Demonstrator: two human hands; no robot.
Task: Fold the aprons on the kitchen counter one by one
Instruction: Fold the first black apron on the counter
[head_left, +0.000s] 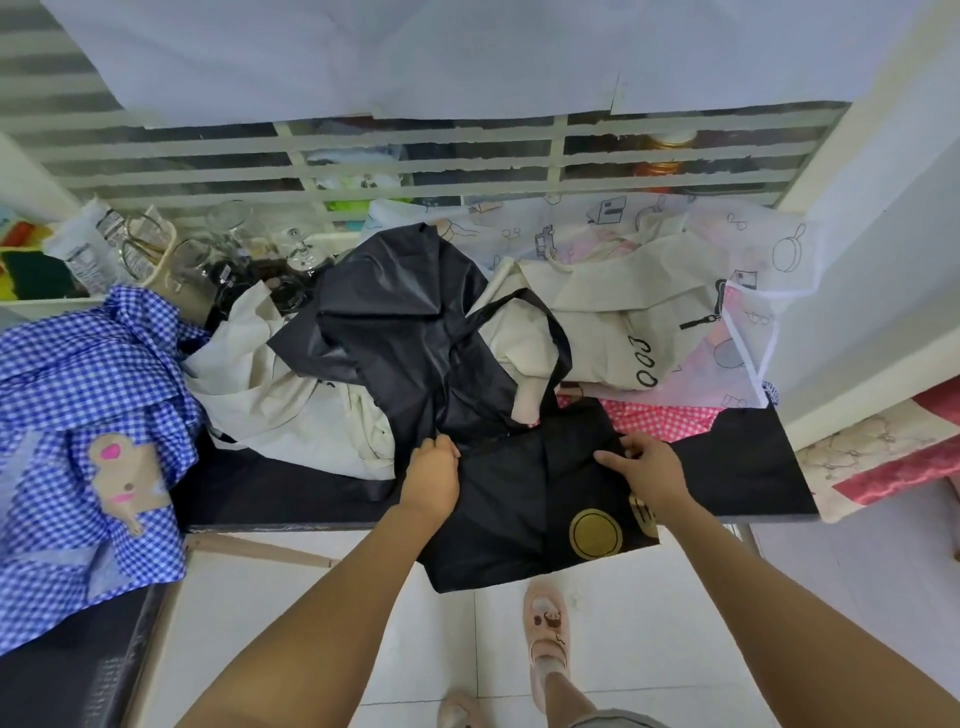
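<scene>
A home kitchen: a dark surface (727, 478) heaped with aprons (405, 332), glassware (228, 228) at far left, tiled floor (649, 623) below.

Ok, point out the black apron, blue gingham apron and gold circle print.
black apron (415, 332): head view, crumpled top.
blue gingham apron (78, 374): head view, bunched middle.
gold circle print (596, 533): head view, its centre.

A black apron (519, 493) is showing a gold circle against the black desk (743, 467), while a blue-and-white gingham apron (78, 374), cream aprons (291, 395), a pink-checked cloth (665, 418) and a sheer white apron (753, 249) with black kitchen doodles are adding colour.
</scene>
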